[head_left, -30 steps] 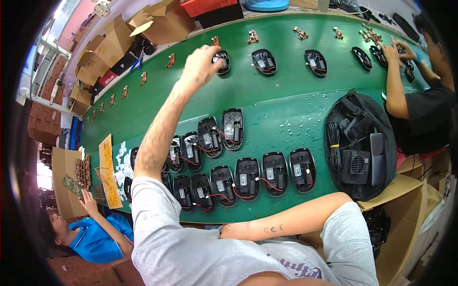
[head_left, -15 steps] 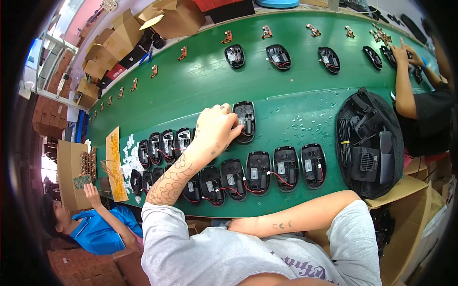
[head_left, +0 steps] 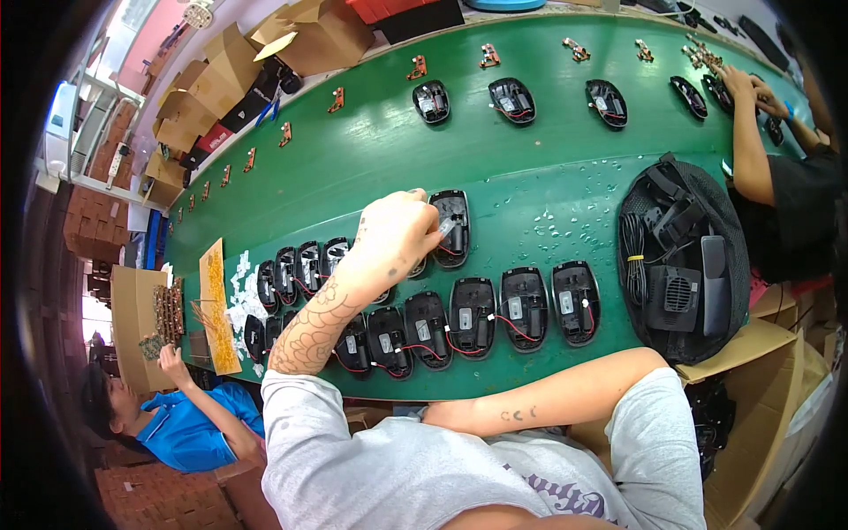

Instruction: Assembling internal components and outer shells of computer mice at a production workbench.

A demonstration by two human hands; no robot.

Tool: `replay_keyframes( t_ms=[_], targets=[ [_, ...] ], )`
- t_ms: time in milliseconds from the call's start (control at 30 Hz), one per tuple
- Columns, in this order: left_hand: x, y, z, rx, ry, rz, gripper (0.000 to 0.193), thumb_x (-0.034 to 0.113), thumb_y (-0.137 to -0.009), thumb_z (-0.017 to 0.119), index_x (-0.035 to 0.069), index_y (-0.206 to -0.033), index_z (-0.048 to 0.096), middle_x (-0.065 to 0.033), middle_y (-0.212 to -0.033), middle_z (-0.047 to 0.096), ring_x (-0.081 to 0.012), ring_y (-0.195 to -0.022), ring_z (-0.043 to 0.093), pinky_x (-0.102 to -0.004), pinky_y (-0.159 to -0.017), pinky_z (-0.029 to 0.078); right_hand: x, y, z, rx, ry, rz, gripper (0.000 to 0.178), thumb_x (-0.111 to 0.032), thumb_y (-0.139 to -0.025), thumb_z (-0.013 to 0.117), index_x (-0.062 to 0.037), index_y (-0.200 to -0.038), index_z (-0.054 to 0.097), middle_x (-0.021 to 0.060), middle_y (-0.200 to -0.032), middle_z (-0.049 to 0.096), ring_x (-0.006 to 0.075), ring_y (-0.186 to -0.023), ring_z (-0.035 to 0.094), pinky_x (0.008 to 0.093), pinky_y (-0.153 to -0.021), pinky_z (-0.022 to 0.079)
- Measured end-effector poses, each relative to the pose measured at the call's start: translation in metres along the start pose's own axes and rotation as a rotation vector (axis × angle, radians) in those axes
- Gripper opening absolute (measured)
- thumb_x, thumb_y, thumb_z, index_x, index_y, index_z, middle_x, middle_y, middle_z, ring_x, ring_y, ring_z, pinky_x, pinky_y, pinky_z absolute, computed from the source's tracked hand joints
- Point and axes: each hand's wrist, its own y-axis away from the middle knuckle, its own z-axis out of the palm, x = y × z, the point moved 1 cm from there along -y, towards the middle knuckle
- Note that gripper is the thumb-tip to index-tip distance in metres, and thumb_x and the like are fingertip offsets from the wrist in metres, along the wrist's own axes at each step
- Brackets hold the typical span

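A black computer mouse shell [head_left: 457, 252] lies on the green table in front of me. My left hand [head_left: 402, 231] is over its left side, fingers bent and closed in a pinch. A small pale, see-through plastic piece [head_left: 447, 227] shows at the fingertips, tilted over the shell. Nearer me runs a row of similar mouse shells [head_left: 473, 318], several with red wires and a pale piece in them. More mouse shells [head_left: 308, 265] stand left of my hand, partly covered by my forearm. My right hand [head_left: 435, 415] is at the table's near edge, its fingers hidden.
A black mesh bag [head_left: 685, 314] lies at right beside water drops. Pale plastic pieces [head_left: 243, 296] are heaped at left by a yellow-topped board [head_left: 216, 305]. Small circuit boards [head_left: 417, 67] and mouse shells [head_left: 512, 100] line the far side. Two co-workers sit left and right.
My left hand has shifted slightly, and the pale piece at its fingertips now shows. The co-worker's hands at right have lowered. The view has tilted a little.
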Motion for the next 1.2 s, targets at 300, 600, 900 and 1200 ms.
replay_keyframes(
  t_ms=[300,600,900,1200],
  targets=[
    [-0.012,-0.017,-0.001,0.062,-0.323,0.431,0.005,0.011,-0.074,0.068,0.008,-0.076,0.064,-0.0059,-0.089,0.059,-0.0244,-0.092,0.061,-0.0352,-0.076,0.051,0.000,-0.009,0.001,-0.304,0.265,-0.162,0.027,-0.028,-0.083,0.059,-0.0061,-0.092,0.074,0.0132,-0.094,0.071,0.0295,-0.091,0.064,0.0445,-0.084,0.047],
    [-0.013,-0.026,-0.001,0.183,-0.512,0.613,0.007,0.010,-0.073,0.065,0.011,-0.079,0.063,-0.0022,-0.092,0.058,-0.0185,-0.091,0.061,-0.0326,-0.073,0.052,0.019,-0.012,0.032,-0.172,0.164,-0.092,0.027,-0.030,-0.082,0.058,-0.0086,-0.088,0.074,0.0126,-0.090,0.072,0.0274,-0.083,0.066,0.0488,-0.076,0.049],
    [-0.021,-0.023,-0.002,0.271,-0.232,0.405,0.009,0.014,-0.078,0.066,0.010,-0.086,0.066,-0.0060,-0.089,0.063,-0.0244,-0.084,0.065,-0.0363,-0.072,0.054,0.023,-0.010,0.036,0.044,-0.007,0.008,0.028,-0.030,-0.088,0.061,-0.0033,-0.090,0.070,0.0171,-0.098,0.069,0.0252,-0.090,0.061,0.0379,-0.080,0.049],
    [-0.017,-0.009,0.017,0.184,0.048,0.166,0.020,0.021,-0.084,0.068,0.010,-0.101,0.069,-0.0070,-0.090,0.066,-0.0263,-0.089,0.066,-0.0384,-0.075,0.054,0.019,-0.008,0.022,-0.059,-0.050,-0.018,0.025,-0.027,-0.088,0.064,-0.0037,-0.091,0.071,0.0146,-0.100,0.068,0.0243,-0.088,0.061,0.0391,-0.080,0.050]
  ],
)
